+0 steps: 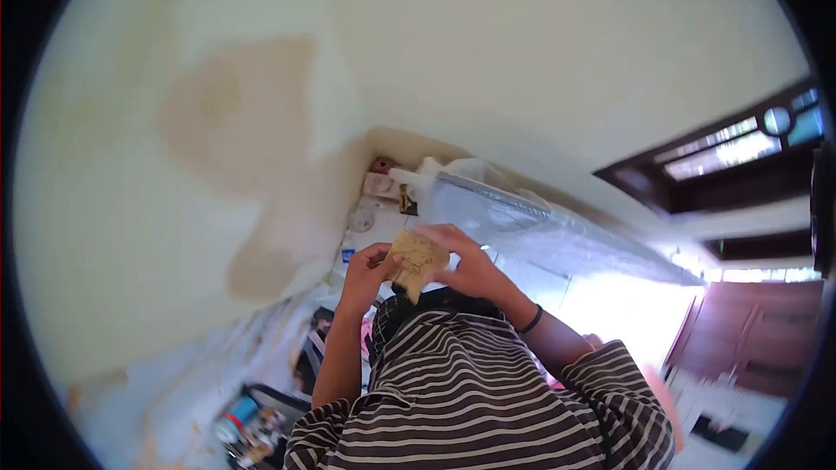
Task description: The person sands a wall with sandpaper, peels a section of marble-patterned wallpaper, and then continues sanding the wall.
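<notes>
My left hand (pixel 369 277) pinches the left edge of a small tan, paper-like sheet (pixel 420 259) with dark markings, thumb lying over its face. The sheet is held up in front of my waist, its lower corner pointing down. On its other side is my right hand (pixel 477 271), a little blurred, with a dark band at the wrist. Its thumb and fingers are spread apart at the sheet's right and upper edges. A striped shirt (pixel 461 383) fills the view just below both hands.
Ahead stands a long panel wrapped in clear plastic (pixel 496 209), running to the right. Small boxes (pixel 380 185) sit in the corner beside a patched wall (pixel 235 113). At lower left lies an open bag of items (pixel 257 426). A wooden cabinet (pixel 758 331) is far right.
</notes>
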{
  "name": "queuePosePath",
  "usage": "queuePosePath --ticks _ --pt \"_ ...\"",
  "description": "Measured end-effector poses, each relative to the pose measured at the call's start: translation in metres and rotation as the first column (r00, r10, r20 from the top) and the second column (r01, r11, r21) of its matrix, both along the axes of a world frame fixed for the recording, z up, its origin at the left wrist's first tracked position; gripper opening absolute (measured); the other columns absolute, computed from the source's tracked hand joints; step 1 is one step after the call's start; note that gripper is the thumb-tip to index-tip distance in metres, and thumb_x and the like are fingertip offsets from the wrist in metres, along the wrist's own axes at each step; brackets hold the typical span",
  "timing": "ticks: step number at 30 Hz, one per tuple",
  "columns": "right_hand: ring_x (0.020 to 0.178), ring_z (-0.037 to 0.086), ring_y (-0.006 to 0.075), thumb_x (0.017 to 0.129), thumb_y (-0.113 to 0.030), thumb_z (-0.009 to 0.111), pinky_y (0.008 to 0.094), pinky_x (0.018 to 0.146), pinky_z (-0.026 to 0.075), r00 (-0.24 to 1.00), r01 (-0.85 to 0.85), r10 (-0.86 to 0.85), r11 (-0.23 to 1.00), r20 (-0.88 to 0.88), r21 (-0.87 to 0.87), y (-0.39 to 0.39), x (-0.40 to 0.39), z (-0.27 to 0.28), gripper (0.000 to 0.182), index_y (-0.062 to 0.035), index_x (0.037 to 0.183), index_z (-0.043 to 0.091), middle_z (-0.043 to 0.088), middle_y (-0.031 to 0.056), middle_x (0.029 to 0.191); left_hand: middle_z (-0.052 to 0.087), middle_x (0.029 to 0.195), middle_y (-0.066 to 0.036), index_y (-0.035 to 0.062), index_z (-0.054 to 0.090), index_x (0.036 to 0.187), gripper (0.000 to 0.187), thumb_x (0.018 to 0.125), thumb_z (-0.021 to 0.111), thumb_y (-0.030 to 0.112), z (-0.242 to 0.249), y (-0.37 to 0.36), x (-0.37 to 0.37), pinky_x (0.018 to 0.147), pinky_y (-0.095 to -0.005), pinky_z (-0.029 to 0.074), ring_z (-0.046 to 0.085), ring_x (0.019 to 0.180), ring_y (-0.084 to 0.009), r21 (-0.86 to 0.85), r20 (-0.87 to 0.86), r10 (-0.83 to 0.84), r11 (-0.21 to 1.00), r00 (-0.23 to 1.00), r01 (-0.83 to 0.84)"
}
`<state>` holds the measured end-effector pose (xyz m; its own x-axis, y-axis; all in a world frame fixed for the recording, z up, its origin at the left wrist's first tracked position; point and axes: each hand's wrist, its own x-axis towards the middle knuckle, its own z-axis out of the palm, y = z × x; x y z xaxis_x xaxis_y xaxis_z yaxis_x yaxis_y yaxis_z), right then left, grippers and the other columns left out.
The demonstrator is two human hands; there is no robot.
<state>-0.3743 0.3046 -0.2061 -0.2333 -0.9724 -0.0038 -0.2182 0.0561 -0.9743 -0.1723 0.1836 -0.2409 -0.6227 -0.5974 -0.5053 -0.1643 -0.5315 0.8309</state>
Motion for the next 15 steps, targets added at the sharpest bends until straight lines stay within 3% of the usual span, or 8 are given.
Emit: queuePosePath --ticks 1,4,5,8,11,14,15 --pt "0.111 0.065 0.0227 0.086 -0.012 0.081 0.0354 0.094 0.055 0.989 0.071 -0.077 0.996 0.126 0.051 0.008 -0.009 -0.001 0.057 -0.0099 0.140 0.065 0.065 0.0152 0.128 0.076 0.100 -0.008 -0.0016 0.072 0.116 0.023 0.097 0.072 0.012 0.004 -0.009 -0.009 0.081 -0.0286 0.057 0.071 0.089 -0.0130 -0.084 0.018 -0.115 0.990 0.993 0.116" --pt "0.089 0.066 0.0112 0.091 -0.012 0.079 0.0274 0.081 0.056 0.962 0.170 -0.222 0.942 0.161 0.288 0.029 -0.032 0.006 0.049 -0.0052 0.138 0.066 0.071 0.0084 0.107 0.076 0.102 -0.008 -0.0030 0.072 0.117 0.026 0.096 0.074 0.012 0.007 -0.025 -0.047 0.082 -0.0273 0.055 0.070 0.090 -0.0117 -0.294 0.008 -0.371 0.887 0.929 0.357" --pt "0.077 0.061 0.0065 0.095 -0.014 0.077 0.0238 0.071 0.052 0.934 0.218 -0.265 0.954 0.241 0.204 0.036 -0.034 -0.008 0.036 -0.0007 0.127 0.071 0.071 0.0031 0.088 0.076 0.103 -0.007 -0.0032 0.072 0.117 0.027 0.096 0.075 0.013 0.007 -0.028 -0.063 0.083 -0.0268 0.054 0.069 0.091 -0.0113 -0.356 -0.006 -0.442 0.839 0.897 0.411" --pt "0.075 0.061 0.0059 0.096 -0.014 0.075 0.0247 0.066 0.050 0.877 0.349 -0.423 0.886 0.225 0.306 0.049 -0.035 0.000 0.024 0.0019 0.113 0.074 0.071 0.0023 0.082 0.072 0.119 -0.012 -0.0008 0.068 0.128 0.039 0.091 0.077 0.007 0.009 -0.022 -0.102 0.087 -0.0303 0.054 0.069 0.100 -0.0168 -0.467 0.054 -0.477 0.765 0.877 0.444" --pt "0.074 0.062 0.0054 0.098 -0.013 0.070 0.0255 0.063 0.048 0.743 0.620 -0.669 0.698 0.017 0.359 0.052 -0.035 0.021 0.018 0.0030 0.105 0.073 0.073 0.0033 0.082 0.064 0.139 -0.016 0.0049 0.066 0.135 0.052 0.086 0.081 0.015 0.047 -0.002 -0.137 0.107 -0.0417 0.045 0.061 0.127 -0.0295 -0.864 0.175 -0.387 0.380 0.905 0.330" --pt "0.076 0.064 0.0063 0.099 -0.012 0.067 0.0265 0.064 0.050 0.629 0.714 -0.762 0.645 0.154 0.271 0.049 -0.035 0.015 0.019 0.0046 0.107 0.072 0.075 0.0051 0.086 0.054 0.151 -0.017 0.0056 0.058 0.144 0.069 0.081 0.081 0.019 0.066 0.014 -0.144 0.120 -0.0505 0.028 0.047 0.143 -0.0343 -0.906 0.252 -0.566 0.147 0.785 0.397" --pt "0.077 0.064 0.0064 0.099 -0.012 0.067 0.0266 0.065 0.051 0.608 0.709 -0.764 0.645 0.217 0.286 0.046 -0.036 0.016 0.019 0.0048 0.108 0.072 0.075 0.0052 0.087 0.054 0.152 -0.016 0.0049 0.056 0.146 0.069 0.082 0.080 0.019 0.067 0.023 -0.146 0.121 -0.0513 0.026 0.047 0.144 -0.0332 -0.920 0.265 -0.534 0.108 0.803 0.376"
